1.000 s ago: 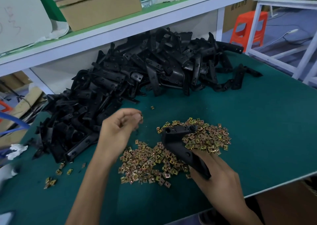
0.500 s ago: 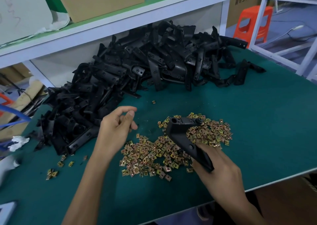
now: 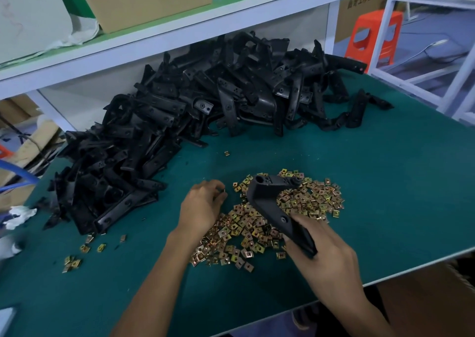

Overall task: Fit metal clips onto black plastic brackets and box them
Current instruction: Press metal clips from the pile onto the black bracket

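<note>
While the right hand (image 3: 326, 254) is clamping its fingers and thumb round the lower end of one black bracket (image 3: 267, 198), the part is tilting up and away over the pile of metal clips (image 3: 257, 223), which is lying on the table (image 3: 385, 182) near the middle of its near edge. The bracket's broad upper end is hovering over the pile's far side; whether it is touching the clips beneath cannot be told. The left hand (image 3: 203, 208) is resting at the pile's left fringe with its fingers curled and their tips bunched together. Something small is showing there, but whether they are pinching a clip cannot be told. A big heap of brackets (image 3: 180, 120) is sprawling along the far edge and down toward the left edge. One lone clip (image 3: 226, 153) is lying between heap and pile, and a few stray clips (image 3: 73, 262) are sitting toward the near left corner. A cardboard box (image 3: 146, 0) is standing on the shelf (image 3: 180, 36) above the far edge.
</note>
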Motion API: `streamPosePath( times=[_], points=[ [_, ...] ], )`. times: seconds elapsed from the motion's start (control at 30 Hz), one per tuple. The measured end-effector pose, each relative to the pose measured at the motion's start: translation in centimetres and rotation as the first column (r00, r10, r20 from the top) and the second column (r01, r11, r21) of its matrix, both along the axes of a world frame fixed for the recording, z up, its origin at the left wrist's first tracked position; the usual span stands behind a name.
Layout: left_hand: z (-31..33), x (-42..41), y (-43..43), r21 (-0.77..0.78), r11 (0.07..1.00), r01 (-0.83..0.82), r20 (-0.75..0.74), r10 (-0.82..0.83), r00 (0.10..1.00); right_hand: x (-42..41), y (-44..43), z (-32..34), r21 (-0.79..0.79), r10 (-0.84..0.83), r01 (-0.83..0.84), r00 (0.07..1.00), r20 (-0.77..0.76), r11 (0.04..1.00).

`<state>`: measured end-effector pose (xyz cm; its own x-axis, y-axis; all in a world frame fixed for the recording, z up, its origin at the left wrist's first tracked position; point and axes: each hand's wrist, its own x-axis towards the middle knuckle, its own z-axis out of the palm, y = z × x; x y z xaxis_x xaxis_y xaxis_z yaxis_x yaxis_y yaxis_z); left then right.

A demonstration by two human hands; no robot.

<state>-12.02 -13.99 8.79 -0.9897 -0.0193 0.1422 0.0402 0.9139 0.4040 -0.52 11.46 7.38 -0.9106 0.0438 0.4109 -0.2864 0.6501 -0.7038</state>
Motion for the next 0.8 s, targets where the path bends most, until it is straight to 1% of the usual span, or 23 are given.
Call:
streamPosePath(
  times=[0.03, 0.1, 0.17, 0.2, 0.23, 0.27, 0.33, 0.4, 0.47, 0.5, 0.57, 0.63, 0.73, 0.8],
  points=[
    [0.0, -0.1, 0.1, 0.006, 1.000, -0.002, 0.001, 0.002, 1.000, 0.0, 0.0, 0.0, 0.000, -0.002, 0.002, 1.000, -0.001, 1.000],
    [0.2, -0.1, 0.0, 0.074, 0.997, -0.008, -0.002, 0.008, 1.000, -0.1, 0.0, -0.1, -0.004, -0.005, 0.005, 1.000, 0.003, 1.000],
    [0.9, 0.4, 0.0, 0.192, 0.981, -0.035, 0.010, 0.034, 0.999, -0.1, 0.0, -0.1, -0.007, -0.009, 0.009, 1.000, 0.006, 1.000],
    [1.3, 0.8, 0.1, 0.294, 0.954, -0.056, 0.038, 0.047, 0.998, -0.1, 0.0, -0.1, -0.008, -0.008, 0.008, 1.000, 0.008, 1.000],
    [1.8, 1.3, 0.3, 0.420, 0.904, -0.082, 0.072, 0.057, 0.996, -0.2, 0.0, -0.1, -0.012, -0.006, 0.006, 1.000, 0.013, 1.000],
    [2.3, 2.0, 0.6, 0.546, 0.831, -0.108, 0.104, 0.060, 0.993, -0.2, 0.1, 0.0, -0.026, 0.001, 0.000, 1.000, 0.029, 1.000],
    [3.2, 3.7, 1.5, 0.717, 0.684, -0.139, 0.146, 0.047, 0.988, -0.5, 0.0, 0.5, -0.092, 0.030, -0.023, 0.996, 0.082, 0.996],
    [3.8, 5.2, 2.4, 0.798, 0.589, -0.129, 0.151, 0.012, 0.988, -1.1, -0.3, 1.4, -0.193, 0.075, -0.047, 0.987, 0.141, 0.980],
    [4.3, 6.4, 3.1, 0.843, 0.526, -0.112, 0.149, -0.028, 0.988, -2.1, -1.3, 2.6, -0.323, 0.156, -0.080, 0.964, 0.215, 0.943],
    [4.5, 6.9, 3.4, 0.852, 0.514, -0.102, 0.142, -0.040, 0.989, -2.6, -1.9, 3.1, -0.402, 0.217, -0.106, 0.946, 0.242, 0.909],
    [4.9, 7.6, 3.9, 0.850, 0.522, -0.066, 0.112, -0.057, 0.992, -3.3, -3.1, 4.1, -0.558, 0.352, -0.165, 0.903, 0.246, 0.814],
    [5.3, 8.4, 4.4, 0.838, 0.546, -0.020, 0.070, -0.071, 0.995, -3.8, -4.1, 4.7, -0.651, 0.441, -0.197, 0.866, 0.235, 0.733],
    [5.7, 9.4, 4.7, 0.795, 0.606, 0.022, -0.002, -0.033, 0.999, -3.8, -4.7, 5.0, -0.722, 0.508, -0.214, 0.834, 0.216, 0.658],
    [5.8, 10.0, 4.8, 0.760, 0.650, 0.022, -0.043, 0.016, 0.999, -3.5, -4.8, 5.1, -0.715, 0.526, -0.250, 0.829, 0.189, 0.652]
  ],
)
